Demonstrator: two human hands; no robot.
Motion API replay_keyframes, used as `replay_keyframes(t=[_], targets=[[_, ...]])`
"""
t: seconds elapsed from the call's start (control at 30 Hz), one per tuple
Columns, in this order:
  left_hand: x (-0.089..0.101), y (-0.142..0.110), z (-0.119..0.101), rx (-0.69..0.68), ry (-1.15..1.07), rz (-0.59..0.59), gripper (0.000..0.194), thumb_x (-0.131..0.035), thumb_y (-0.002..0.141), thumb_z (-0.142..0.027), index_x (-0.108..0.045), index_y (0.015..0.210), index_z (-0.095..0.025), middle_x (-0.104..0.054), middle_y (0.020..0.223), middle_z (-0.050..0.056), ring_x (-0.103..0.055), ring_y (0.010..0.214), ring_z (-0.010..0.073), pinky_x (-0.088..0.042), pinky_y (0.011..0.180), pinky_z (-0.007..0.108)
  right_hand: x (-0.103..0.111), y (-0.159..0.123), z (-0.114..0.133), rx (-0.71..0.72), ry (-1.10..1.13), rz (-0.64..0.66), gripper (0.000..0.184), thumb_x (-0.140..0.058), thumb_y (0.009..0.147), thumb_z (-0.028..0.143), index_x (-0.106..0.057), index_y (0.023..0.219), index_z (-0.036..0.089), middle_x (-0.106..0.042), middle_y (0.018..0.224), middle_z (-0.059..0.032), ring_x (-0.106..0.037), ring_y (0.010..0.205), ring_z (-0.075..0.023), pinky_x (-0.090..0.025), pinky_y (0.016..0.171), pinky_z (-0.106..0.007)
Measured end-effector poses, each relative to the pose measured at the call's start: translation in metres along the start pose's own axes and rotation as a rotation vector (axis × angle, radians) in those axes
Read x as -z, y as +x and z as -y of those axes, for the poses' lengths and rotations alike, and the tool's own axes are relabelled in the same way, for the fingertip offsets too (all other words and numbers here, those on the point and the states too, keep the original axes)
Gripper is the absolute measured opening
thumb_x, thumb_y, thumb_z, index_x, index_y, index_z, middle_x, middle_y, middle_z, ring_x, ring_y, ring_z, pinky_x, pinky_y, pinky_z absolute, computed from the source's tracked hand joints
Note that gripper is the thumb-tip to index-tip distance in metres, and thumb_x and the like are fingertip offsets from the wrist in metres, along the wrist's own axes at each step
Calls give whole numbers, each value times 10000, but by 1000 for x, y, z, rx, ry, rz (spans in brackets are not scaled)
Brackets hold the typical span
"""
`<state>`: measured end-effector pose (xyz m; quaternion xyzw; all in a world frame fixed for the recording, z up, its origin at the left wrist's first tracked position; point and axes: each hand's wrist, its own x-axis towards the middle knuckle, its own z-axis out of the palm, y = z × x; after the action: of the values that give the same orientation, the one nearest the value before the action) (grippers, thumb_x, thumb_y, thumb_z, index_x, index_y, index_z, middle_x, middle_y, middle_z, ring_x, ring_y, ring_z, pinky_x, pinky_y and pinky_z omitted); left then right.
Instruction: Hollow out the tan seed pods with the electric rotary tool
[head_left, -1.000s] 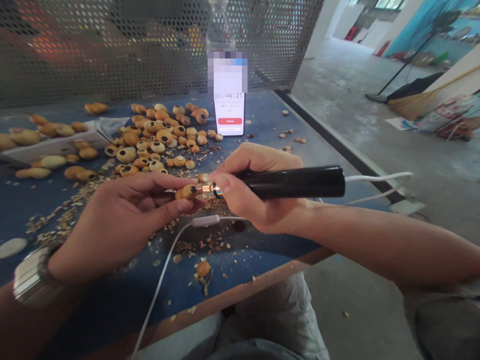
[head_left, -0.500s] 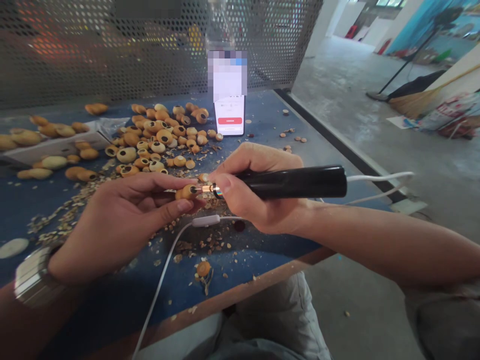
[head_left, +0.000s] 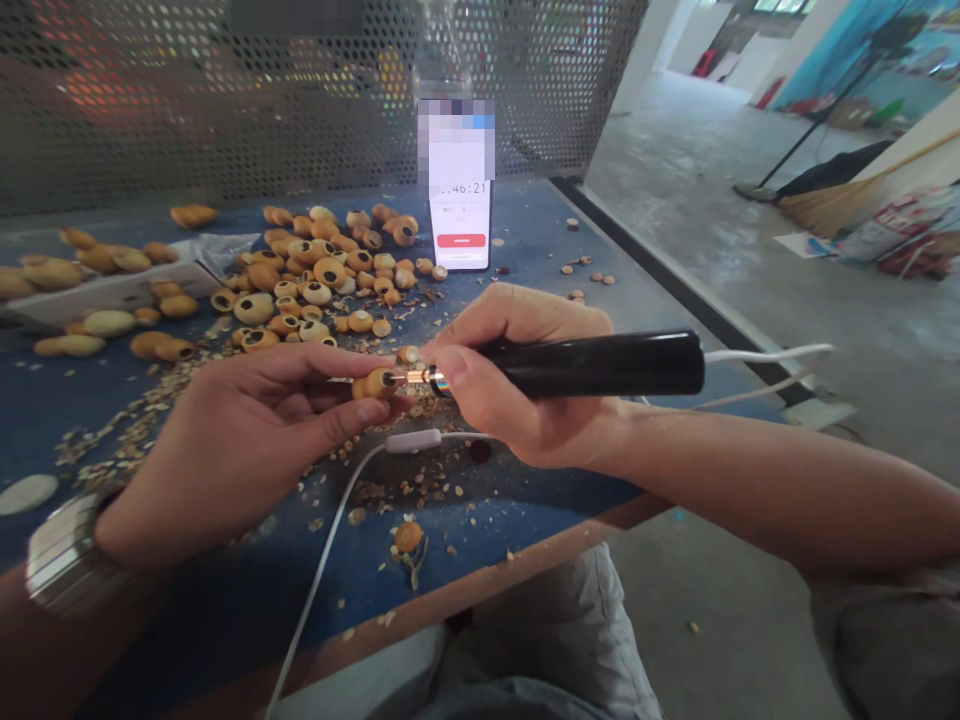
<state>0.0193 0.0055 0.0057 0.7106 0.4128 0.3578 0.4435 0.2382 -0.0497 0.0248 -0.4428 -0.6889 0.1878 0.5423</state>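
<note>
my left hand point(head_left: 247, 440) pinches the small tan bulb-shaped gourd point(head_left: 373, 385), its dark opening turned toward the slim black cylindrical rotary tool point(head_left: 600, 364) in my right hand point(head_left: 529, 385), seemingly so the tip meets it straight.

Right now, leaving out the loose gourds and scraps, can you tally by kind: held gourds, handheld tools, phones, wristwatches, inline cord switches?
Gourd, in the left hand: 1
Rotary tool, in the right hand: 1
Phone: 1
Wristwatch: 1
Inline cord switch: 1
Total: 5
</note>
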Motion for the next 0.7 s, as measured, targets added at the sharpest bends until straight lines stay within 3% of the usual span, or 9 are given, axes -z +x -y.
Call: replay_keyframes(t=[0.23, 0.57, 0.7], targets=[[2, 0, 3, -25, 27, -8, 216, -881, 774, -268, -820, 981, -267, -813, 839, -42, -788, 754, 122, -670, 753, 182, 1, -1, 1, -13, -8, 2, 166, -694, 897, 270, -748, 762, 190, -726, 705, 51, -633, 645, -65, -477, 592, -168], [1, 0, 3, -1, 19, -14, 210, -887, 767, -280, -815, 962, -258, -786, 761, -41, -772, 703, 126, -681, 746, 207, 0, 0, 0, -15, 6, -3, 160, -727, 885, 295, -756, 765, 193, -736, 717, 47, -642, 653, -77, -497, 598, -173], [1, 0, 4, -29, 29, -21, 218, -888, 772, -295, -818, 976, -267, -800, 819, -34, -788, 765, 140, -686, 783, 225, 0, 0, 0, -50, -43, 0, 171, -727, 878, 340, -765, 767, 216, -747, 739, 16, -648, 655, -103, -513, 594, -204]])
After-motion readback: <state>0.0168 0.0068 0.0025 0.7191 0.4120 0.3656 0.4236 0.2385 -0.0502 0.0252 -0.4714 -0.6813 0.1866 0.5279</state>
